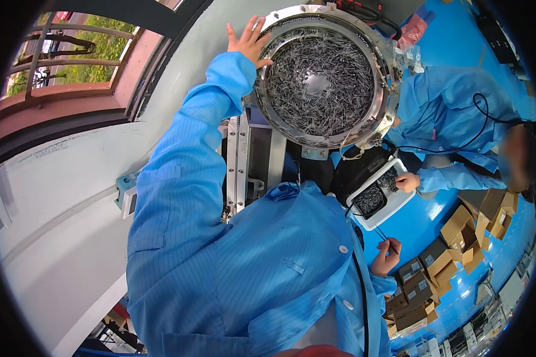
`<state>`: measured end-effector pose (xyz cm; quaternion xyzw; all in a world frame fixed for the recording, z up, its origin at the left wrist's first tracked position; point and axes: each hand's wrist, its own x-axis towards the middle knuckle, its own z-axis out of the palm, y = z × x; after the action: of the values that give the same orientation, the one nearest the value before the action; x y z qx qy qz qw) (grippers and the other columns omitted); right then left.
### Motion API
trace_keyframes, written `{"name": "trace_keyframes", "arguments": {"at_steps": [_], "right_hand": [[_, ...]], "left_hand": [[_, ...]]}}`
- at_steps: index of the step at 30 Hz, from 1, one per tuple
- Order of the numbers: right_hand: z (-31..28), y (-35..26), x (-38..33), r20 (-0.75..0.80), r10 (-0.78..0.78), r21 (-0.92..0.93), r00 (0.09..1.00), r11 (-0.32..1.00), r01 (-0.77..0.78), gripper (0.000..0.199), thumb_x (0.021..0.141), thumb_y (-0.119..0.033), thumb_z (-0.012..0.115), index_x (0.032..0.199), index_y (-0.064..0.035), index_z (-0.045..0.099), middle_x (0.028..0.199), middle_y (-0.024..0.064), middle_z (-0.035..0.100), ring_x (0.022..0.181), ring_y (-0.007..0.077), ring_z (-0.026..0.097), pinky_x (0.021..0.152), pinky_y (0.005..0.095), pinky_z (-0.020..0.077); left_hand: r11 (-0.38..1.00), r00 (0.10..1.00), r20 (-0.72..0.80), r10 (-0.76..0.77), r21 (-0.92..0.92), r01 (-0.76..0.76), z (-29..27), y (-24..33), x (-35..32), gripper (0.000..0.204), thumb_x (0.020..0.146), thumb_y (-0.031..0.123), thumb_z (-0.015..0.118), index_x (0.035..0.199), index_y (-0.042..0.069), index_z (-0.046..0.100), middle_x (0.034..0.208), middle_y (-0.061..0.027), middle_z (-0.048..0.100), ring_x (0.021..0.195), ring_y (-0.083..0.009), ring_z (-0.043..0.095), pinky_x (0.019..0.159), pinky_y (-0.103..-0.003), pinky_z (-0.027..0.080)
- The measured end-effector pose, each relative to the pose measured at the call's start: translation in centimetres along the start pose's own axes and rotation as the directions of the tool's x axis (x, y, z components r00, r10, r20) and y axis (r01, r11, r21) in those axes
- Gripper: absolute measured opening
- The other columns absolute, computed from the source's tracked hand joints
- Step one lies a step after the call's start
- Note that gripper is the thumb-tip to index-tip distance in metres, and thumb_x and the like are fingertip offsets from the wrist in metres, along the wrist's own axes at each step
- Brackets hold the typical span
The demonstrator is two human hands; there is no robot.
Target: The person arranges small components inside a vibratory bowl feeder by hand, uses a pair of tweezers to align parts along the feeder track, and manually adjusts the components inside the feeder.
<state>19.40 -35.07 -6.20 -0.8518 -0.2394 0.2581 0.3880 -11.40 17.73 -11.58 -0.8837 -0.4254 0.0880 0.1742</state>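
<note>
My left hand [248,40] rests with fingers spread on the upper left rim of a round metal bowl [270,122]. Many small, thin metal pins [339,68] fill the bowl, with a bare patch near its middle. Low on the right, my right hand [386,256] is closed round a thin, dark, two-pronged tool like tweezers [380,232]. The tool points up and left toward a white plastic bin [372,223]. Inside the bin are a black container [370,201] of small dark parts and more loose parts beside it.
A co-worker in a blue coat [452,107] is at the right, one hand [408,182] at the bin's edge. Opened cardboard boxes [458,229] stand on the blue floor [452,41]. A metal frame [238,160] lies below the bowl; a white wall [71,166] and window are at left.
</note>
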Motion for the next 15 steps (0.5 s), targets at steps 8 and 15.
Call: {"name": "trace_keyframes", "arguments": {"at_steps": [8, 15], "right_hand": [[0.0, 0.1, -0.5, 0.039, -0.022, -0.046, 0.999, 0.999, 0.023, 0.010, 0.084, -0.007, 0.050, 0.091, 0.0003, 0.052, 0.071, 0.0081, 0.054, 0.059, 0.0139, 0.050, 0.055, 0.0239, 0.0445], [0.3, 0.1, -0.4, 0.044, -0.024, -0.029, 0.999, 0.999, 0.025, 0.011, 0.082, -0.005, 0.051, 0.091, 0.0013, 0.054, 0.071, 0.0094, 0.055, 0.058, 0.0151, 0.050, 0.055, 0.0250, 0.0447]], "left_hand": [[0.999, 0.999, 0.040, -0.022, 0.045, 0.020, -0.2, -0.1, -0.3, 0.072, 0.075, 0.064, 0.046, 0.134, 0.025, 0.032, 0.147, -0.0047, 0.004, 0.135, -0.0209, -0.005, 0.092, -0.070, 0.014], [0.997, 0.994, 0.091, -0.057, 0.062, 0.052, -0.2, 0.6, -1.2, 0.072, 0.075, 0.064, 0.046, 0.134, 0.026, 0.032, 0.147, -0.0047, 0.004, 0.135, -0.0212, -0.005, 0.092, -0.070, 0.014]]}}
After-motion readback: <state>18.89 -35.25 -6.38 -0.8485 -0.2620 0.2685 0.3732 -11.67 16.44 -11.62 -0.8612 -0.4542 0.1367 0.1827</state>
